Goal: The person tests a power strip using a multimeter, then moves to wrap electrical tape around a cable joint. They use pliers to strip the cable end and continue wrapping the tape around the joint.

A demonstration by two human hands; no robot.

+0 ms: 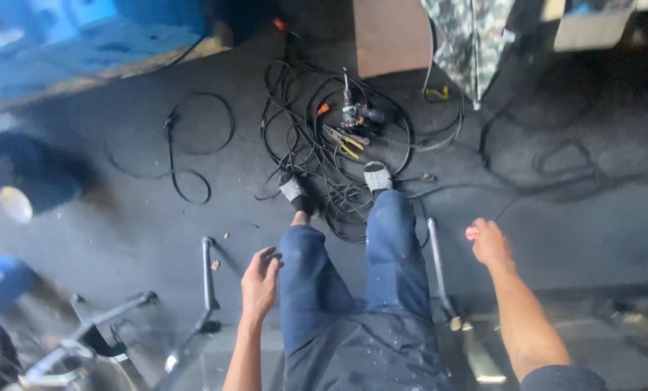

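Head view looks straight down on a seated person's blue-trousered legs [382, 289], feet in grey woven slip-on shoes [377, 176] planted on a dark concrete floor [136, 217]. The left hand [260, 281] hangs at about seven o'clock from picture centre, just beside the left thigh; its grip is loose, fingers half curled, and it has hold of nothing. The right hand [489, 243] sits out at four o'clock, well apart from the right knee, fingers bent over with something small and pink at the fingertips; whether it is pinching a thing there I cannot tell.

Nearest the left hand is a thin grey metal rod [207, 271] on the floor at its nine o'clock; a matching grey metal rod [437, 264] runs between the right leg and the right hand. They look like parts of a frame under the seat.

At twelve o'clock, just beyond the shoes, a tangle of black cables [317, 145] rings a small heap of hand tools, yellow-handled pliers [347, 145] among them, probably laid there to stay within reach.
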